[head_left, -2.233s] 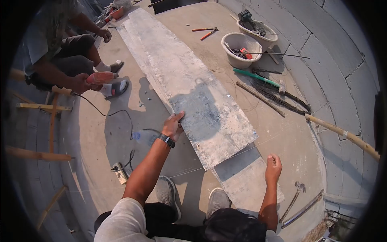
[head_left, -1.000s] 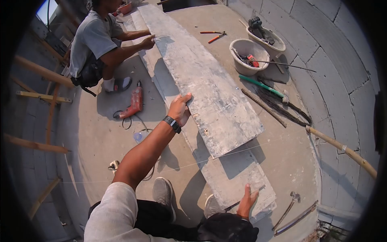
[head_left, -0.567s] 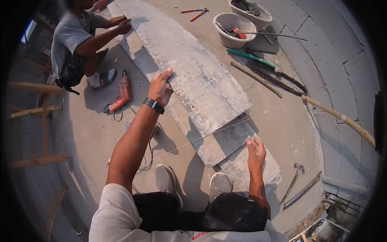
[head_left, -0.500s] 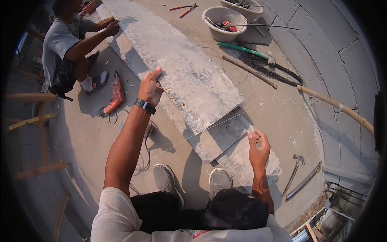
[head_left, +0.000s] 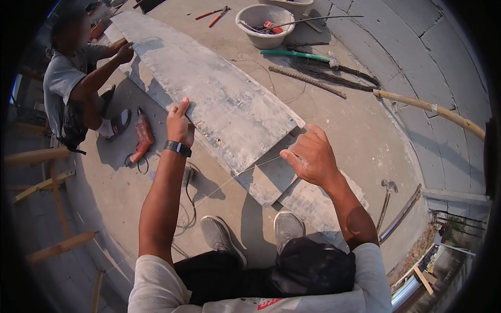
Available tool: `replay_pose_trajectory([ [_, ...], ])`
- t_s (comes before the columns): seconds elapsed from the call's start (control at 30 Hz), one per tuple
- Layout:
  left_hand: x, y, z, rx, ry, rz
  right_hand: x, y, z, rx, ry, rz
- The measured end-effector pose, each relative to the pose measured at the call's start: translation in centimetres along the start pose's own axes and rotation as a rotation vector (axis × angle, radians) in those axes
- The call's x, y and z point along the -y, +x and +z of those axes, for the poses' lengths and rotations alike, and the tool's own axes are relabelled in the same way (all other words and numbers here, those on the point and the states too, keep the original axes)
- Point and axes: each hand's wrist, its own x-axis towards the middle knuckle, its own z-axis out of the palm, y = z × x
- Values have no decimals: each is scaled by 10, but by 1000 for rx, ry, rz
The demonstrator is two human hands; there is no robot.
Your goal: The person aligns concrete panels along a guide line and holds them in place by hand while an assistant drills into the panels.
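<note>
Currently, left hand (head_left: pixel 180 126) grips long, mottled grey-white board (head_left: pixel 209 78) by left edge; right hand (head_left: pixel 313 157) half-curled beside near-right corner, contents unclear.

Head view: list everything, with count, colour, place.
Boards: three or more, grey, middle, overlapping
Drill: one, red, left
Pincers: one, orange, top
Buckets: two, off-white, top
Rod: one, dark, across near bucket
Tube: one, green, below buckets
Bar: one, brown, below tube
Wires: many, black, beside tube
Hammer: one, brown, right
Pole: one, tan, right
Timbers: several, brown, left
Wall: one, grey, right
String: one, white, near boards
Co-worker: one, grey shirt, left
Shoes: two, grey, bottom
Watch: one, black, left wrist
Left grip: one, bare, board edge
Right grip: one, bare, by string
</note>
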Motion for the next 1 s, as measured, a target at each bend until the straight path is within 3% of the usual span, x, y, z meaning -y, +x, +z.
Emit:
replay_pose_trajectory([
  [0.2,4,5,0,3,6,0,23,-4,-2,-43,176,-55],
  [0.27,4,8,5,-30,13,29,35,-7,-4,207,431,-90],
  [0.3,5,9,5,-35,29,60,45,-10,2,205,435,-84],
  [0.37,4,10,4,-42,46,88,66,-14,19,448,449,-155],
  [0.5,4,18,-2,-35,173,45,67,-20,39,370,417,-195],
  [0.7,19,29,-17,-30,319,10,20,-13,11,306,451,-1],
  [0.77,14,28,-17,23,280,28,1,3,-3,274,474,248],
  [0.8,8,26,-17,14,277,39,-9,13,-5,275,474,233],
  [0.87,-7,21,-12,24,443,-71,-26,42,-8,425,431,549],
  [1.0,-16,19,-3,-25,459,-39,-59,80,66,462,328,482],
])
